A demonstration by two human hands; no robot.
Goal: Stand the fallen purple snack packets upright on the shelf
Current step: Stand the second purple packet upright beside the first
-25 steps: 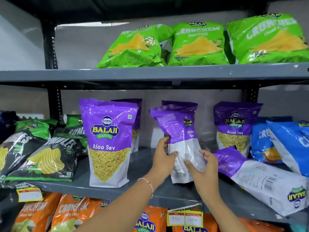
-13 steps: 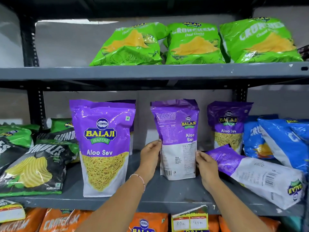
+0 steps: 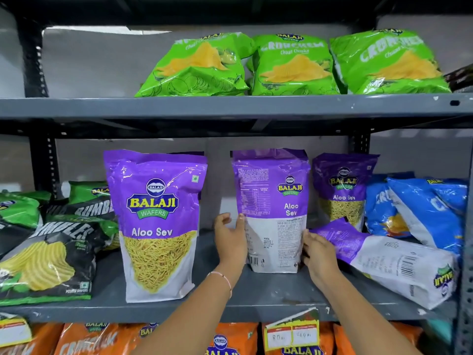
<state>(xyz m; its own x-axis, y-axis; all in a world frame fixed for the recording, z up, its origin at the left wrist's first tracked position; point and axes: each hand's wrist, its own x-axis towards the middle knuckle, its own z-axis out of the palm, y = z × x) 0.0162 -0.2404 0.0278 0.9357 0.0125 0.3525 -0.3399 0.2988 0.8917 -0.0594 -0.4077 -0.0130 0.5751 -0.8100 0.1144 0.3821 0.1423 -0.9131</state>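
Middle shelf (image 3: pixel 268 293), grey metal. One purple packet (image 3: pixel 271 211) upright at centre, back label outward, base on the shelf. Left hand (image 3: pixel 230 239) flat against its left edge, fingers spread, thumb on the face; right hand (image 3: pixel 318 254) cupped against its lower right edge; neither closed around it. Front-facing purple packet (image 3: pixel 156 224) upright to the left; another (image 3: pixel 343 188) upright behind right. One fallen packet (image 3: pixel 389 262) lying on its side at right, against blue bags (image 3: pixel 425 208).

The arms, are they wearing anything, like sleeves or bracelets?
No sleeves show; both forearms are bare. The left hand has a thin pale bracelet round its wrist. The right hand shows no bracelet or watch. I can't make out any rings.
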